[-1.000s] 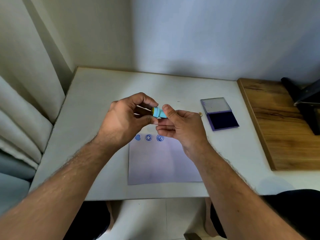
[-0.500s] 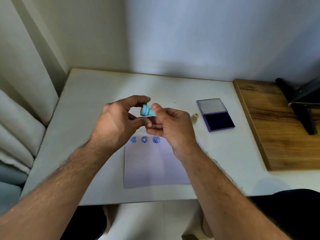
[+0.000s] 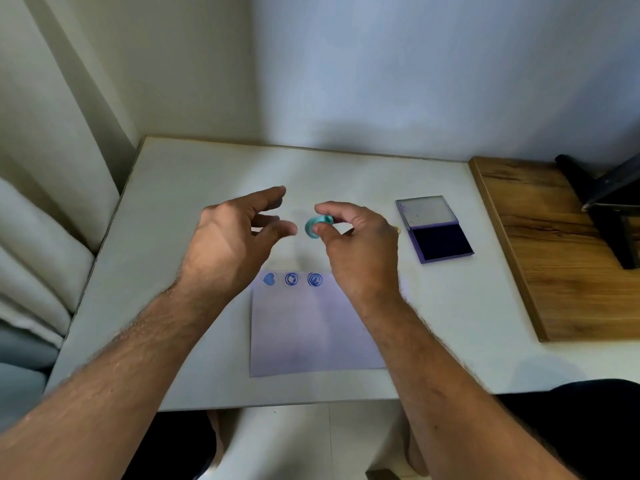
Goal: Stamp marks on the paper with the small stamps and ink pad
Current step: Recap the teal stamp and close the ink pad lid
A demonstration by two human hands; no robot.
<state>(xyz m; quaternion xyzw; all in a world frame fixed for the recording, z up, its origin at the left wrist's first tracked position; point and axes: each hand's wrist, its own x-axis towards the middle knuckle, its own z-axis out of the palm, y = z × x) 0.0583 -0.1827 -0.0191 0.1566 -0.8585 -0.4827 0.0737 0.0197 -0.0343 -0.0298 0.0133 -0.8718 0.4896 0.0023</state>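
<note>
A small light-blue round stamp [image 3: 316, 226] is pinched between the thumb and fingers of my right hand [image 3: 360, 244], held above the table just beyond the paper. My left hand [image 3: 235, 237] hovers beside it, fingers spread, holding nothing. The pale sheet of paper [image 3: 311, 334] lies near the table's front edge, with three blue marks [image 3: 292, 279] in a row along its top left: a heart and two round ones. The ink pad [image 3: 441, 242] lies open to the right, its lid [image 3: 426, 211] folded back.
A white table [image 3: 173, 209] stands against the wall, with cushions to its left. A wooden board [image 3: 561, 258] covers the right end, with a black stand [image 3: 602, 199] on it. A small beige object [image 3: 397, 230] peeks out behind my right hand.
My hands have come apart. The left hand let go of the stamp and opened, moving left. The right hand kept the stamp and shifted slightly right.
</note>
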